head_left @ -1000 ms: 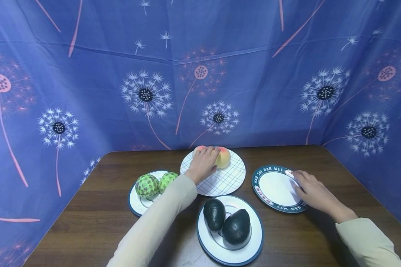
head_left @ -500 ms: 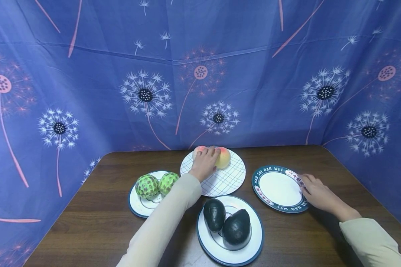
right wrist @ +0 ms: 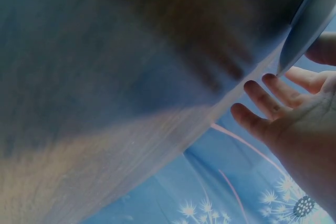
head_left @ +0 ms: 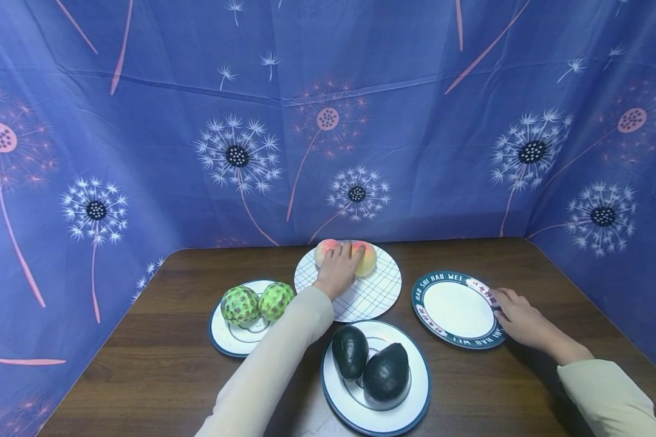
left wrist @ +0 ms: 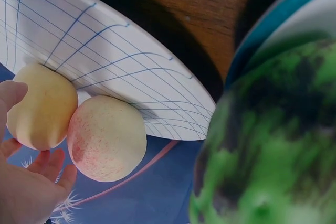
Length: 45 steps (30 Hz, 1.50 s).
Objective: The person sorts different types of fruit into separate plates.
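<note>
On the white plate with blue grid lines (head_left: 361, 300) lie two peaches. My left hand (head_left: 338, 270) reaches over them and holds the right peach (head_left: 366, 260), its thumb and fingers on opposite sides in the left wrist view. The left peach (left wrist: 107, 137) sits close against the held one. My right hand (head_left: 527, 321) is at the right edge of a white plate with a dark teal lettered rim (head_left: 437, 285). In the right wrist view its fingers (right wrist: 257, 121) are loosely extended and spread, with the plate's edge near the thumb.
Two bumpy green fruits with dark spots (head_left: 240, 304) lie on a blue-rimmed plate (head_left: 224, 343) at the left. Nearest the front, another blue-rimmed plate (head_left: 355, 419) bears two avocados (head_left: 385, 371). A blue dandelion-print cloth (head_left: 415, 200) hangs behind the wooden table (head_left: 142, 376).
My left hand has shifted slightly right, uncovering more of the left peach, and its fingers have settled on the right one. My right hand has drawn back rightward to the plate's rim.
</note>
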### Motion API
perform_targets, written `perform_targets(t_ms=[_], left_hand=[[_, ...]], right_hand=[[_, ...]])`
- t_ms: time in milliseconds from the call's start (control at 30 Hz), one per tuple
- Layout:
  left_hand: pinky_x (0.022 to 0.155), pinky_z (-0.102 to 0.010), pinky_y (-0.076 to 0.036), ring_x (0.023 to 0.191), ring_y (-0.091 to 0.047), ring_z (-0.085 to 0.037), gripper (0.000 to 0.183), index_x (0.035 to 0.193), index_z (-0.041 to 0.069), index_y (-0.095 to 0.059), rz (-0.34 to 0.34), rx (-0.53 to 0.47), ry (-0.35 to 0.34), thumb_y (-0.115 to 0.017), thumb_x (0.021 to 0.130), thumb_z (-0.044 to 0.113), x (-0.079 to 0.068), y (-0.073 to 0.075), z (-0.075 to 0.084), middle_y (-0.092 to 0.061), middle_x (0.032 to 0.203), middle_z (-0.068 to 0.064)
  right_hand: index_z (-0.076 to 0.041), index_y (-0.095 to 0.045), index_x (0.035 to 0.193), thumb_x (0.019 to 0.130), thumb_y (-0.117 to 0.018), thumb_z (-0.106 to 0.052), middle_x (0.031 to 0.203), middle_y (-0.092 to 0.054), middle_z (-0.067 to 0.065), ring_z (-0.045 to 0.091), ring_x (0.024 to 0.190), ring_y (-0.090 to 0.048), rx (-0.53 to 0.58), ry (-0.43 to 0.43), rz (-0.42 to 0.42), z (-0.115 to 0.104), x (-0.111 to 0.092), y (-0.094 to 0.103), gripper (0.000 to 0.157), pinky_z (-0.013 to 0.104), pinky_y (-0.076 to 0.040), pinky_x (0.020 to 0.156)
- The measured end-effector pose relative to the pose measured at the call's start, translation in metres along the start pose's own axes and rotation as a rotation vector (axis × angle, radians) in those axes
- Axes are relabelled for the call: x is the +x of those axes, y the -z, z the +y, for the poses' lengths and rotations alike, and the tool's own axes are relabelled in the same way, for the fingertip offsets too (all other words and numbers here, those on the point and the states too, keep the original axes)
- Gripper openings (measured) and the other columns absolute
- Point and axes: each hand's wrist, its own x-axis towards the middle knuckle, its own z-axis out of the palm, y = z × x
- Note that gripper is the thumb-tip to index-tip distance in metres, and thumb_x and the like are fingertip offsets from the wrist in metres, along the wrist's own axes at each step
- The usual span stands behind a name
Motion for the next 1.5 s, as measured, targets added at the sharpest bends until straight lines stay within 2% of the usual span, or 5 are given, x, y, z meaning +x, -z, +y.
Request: perform_targets(t_ms=[300,600,767,1000,1500], left_hand=[[0.097,-0.039,-0.039,0.122,-0.045,-0.028,0.060,0.135,0.013,-0.032,0.020,-0.029,0.005,-0.062,0.085,0.025,0.0038,-0.0009,0.0062,-0.037,0.140,-0.014],[0.094,-0.038,-0.041,0.114,-0.051,-0.026,0.061,0.132,0.010,-0.030,0.015,-0.022,0.021,-0.061,0.085,0.033,0.0065,-0.0022,0.0087,-0.038,0.137,-0.012],[0.092,-0.037,-0.041,0.111,-0.052,-0.025,0.064,0.134,0.014,-0.028,0.020,-0.048,0.012,-0.063,0.084,0.034,0.0066,-0.0037,0.0076,-0.039,0.134,-0.011],[0.097,-0.041,-0.038,0.117,-0.048,-0.030,0.072,0.145,0.024,-0.019,-0.022,-0.032,-0.010,-0.059,0.087,0.038,0.0063,-0.0042,0.0067,-0.035,0.138,-0.015],[0.101,-0.041,-0.035,0.117,-0.047,-0.031,0.075,0.143,0.023,-0.021,-0.040,0.023,-0.028,-0.062,0.083,0.042,0.0055,0.0004,0.0072,-0.038,0.140,-0.010]], right_hand=[[0.014,-0.031,0.130,0.088,-0.050,-0.009,0.126,-0.030,0.038,0.055,0.112,-0.031,-0.008,-0.009,-0.012,0.0004,0.0015,-0.0017,0.051,0.067,-0.032,0.087],[0.014,-0.031,0.130,0.088,-0.049,-0.008,0.127,-0.030,0.038,0.056,0.113,-0.031,-0.012,-0.006,-0.013,-0.0005,0.0020,-0.0013,0.051,0.067,-0.031,0.087],[0.014,-0.031,0.130,0.089,-0.049,-0.008,0.127,-0.030,0.038,0.055,0.112,-0.031,-0.009,0.001,-0.010,-0.0006,0.0017,-0.0007,0.050,0.067,-0.031,0.087],[0.014,-0.031,0.130,0.089,-0.049,-0.008,0.127,-0.030,0.038,0.055,0.112,-0.031,-0.006,0.005,-0.011,0.0010,0.0016,-0.0008,0.051,0.067,-0.031,0.087],[0.013,-0.030,0.132,0.088,-0.050,-0.008,0.128,-0.029,0.037,0.056,0.113,-0.030,0.024,-0.003,-0.036,0.0011,0.0023,-0.0003,0.053,0.067,-0.030,0.088]])
